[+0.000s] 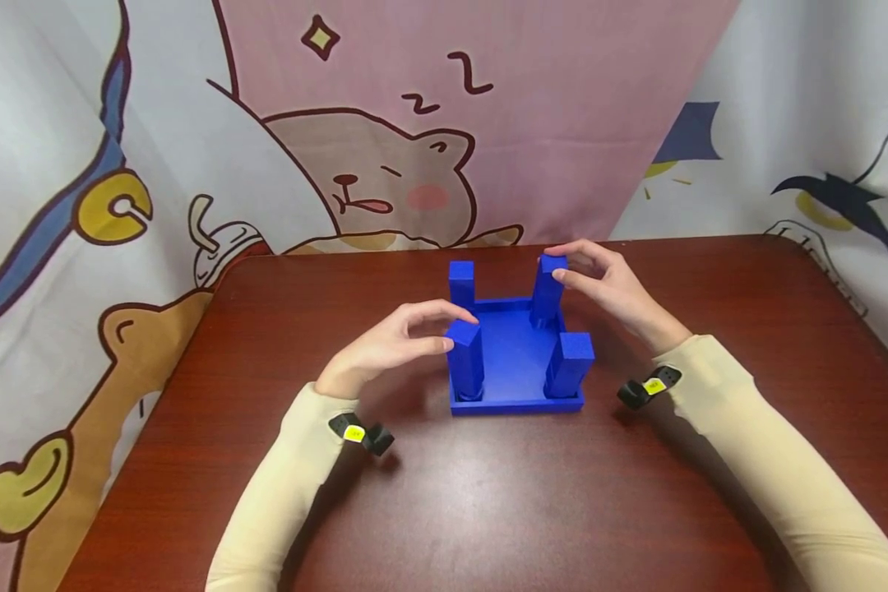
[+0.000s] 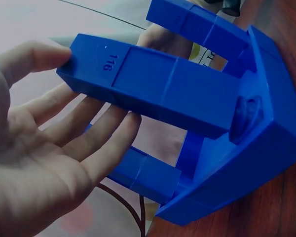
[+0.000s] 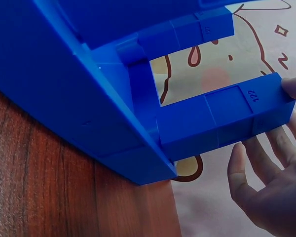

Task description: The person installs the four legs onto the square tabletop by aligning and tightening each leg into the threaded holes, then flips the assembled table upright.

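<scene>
A blue square tray-like base (image 1: 518, 349) lies on the table with a square blue leg standing at each corner. My left hand (image 1: 395, 341) pinches the near left leg (image 2: 153, 81) by its top, thumb on one side and fingers on the other. That leg is marked 116, leans a little, and shows a round threaded part at its foot. Around the top of the far right leg (image 3: 222, 116), marked 122, my right hand (image 1: 607, 284) holds thumb and fingers. The near right leg (image 1: 571, 362) and far left leg (image 1: 462, 284) stand untouched; the far left leg's foot is hidden.
The dark reddish wooden table (image 1: 518, 510) extends around the base. Behind it hangs a curtain (image 1: 548, 123) printed with cartoon animals. A black band with a yellow tag (image 1: 353, 433) sits on the left wrist, and another black band (image 1: 640, 392) on the right.
</scene>
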Demonstrator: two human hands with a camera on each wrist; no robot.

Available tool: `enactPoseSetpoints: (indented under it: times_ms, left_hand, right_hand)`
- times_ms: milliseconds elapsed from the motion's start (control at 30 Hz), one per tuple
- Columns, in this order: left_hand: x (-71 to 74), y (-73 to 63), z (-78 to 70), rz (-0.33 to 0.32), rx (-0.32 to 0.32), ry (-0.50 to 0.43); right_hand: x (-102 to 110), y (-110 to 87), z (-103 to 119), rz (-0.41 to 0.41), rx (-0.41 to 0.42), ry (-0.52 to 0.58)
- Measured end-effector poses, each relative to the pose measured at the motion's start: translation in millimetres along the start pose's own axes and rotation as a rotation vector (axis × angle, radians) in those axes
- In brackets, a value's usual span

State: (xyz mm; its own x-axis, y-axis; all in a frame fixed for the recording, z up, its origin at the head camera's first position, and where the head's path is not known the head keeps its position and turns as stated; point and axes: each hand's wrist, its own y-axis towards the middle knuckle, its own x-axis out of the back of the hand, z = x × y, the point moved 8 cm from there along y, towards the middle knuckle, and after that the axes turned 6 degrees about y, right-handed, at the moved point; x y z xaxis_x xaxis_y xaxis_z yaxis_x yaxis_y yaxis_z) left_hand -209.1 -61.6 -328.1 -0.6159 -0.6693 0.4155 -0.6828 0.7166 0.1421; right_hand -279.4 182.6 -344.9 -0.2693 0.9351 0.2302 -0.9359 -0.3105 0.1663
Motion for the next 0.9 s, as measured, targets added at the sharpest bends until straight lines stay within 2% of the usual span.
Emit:
enactPoseSetpoints:
  times_ms: [100, 200, 300, 467, 600, 767, 900]
  left_hand:
    - [-1.1, -0.8, 1.3, 0.005, 0.012, -0.010]
    - [-0.8, -3.3, 0.9, -0.033, 0.016, -0.008]
    - [1.8, -7.5, -1.9, -0.115, 0.037, -0.002]
    - [7.3, -15.7, -6.5, -0.295, 0.142, 0.022]
    - [7.7, -17.9, -10.6, -0.398, 0.205, 0.112]
    - [4.6, -15.3, -16.1, -0.439, 0.224, 0.225]
    - [1.7, -13.4, -16.0, -0.425, 0.208, 0.184]
  right_hand:
    - [-1, -0.4, -1, 0.004, 0.002, 0.014]
    - [-2, -0.7, -1, 0.007, 0.007, 0.021]
    - [-2, -0.4, -1, 0.005, 0.014, 0.028]
    - [0, 0.8, 0, -0.001, 0.023, 0.027]
    - [1, 1.0, 0, -0.006, 0.023, 0.020]
    - [1, 1.1, 0, -0.005, 0.027, 0.028]
    - [0, 1.5, -1, -0.004, 0.032, 0.032]
